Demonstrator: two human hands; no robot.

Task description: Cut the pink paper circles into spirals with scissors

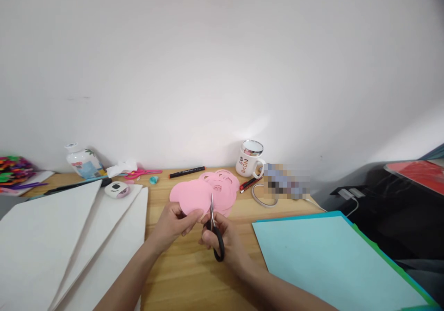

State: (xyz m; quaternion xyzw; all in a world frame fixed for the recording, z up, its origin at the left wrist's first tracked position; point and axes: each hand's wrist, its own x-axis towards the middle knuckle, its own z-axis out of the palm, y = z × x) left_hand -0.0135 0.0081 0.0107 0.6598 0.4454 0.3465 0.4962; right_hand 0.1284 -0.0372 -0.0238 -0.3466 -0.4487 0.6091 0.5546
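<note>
My left hand point(176, 222) pinches the lower edge of a pink paper cutout point(190, 196) with a rounded, lobed outline. In my right hand point(225, 239) is a pair of scissors point(216, 237) with black handles, its blades pointing away from me at the cutout's right edge. Whether the blades are parted is too fine to tell. Behind the cutout, more pink paper pieces point(227, 193) with curved cuts lie on the wooden table, partly covered by it.
White sheets point(114, 251) lie at left under a white correction-tape dispenser point(117, 189). Light-blue sheets point(333, 255) are stacked at right. Along the wall stand a white bottle point(83, 161) and a mug point(247, 161); a black marker point(187, 172) and pink scissors point(147, 172) lie between them.
</note>
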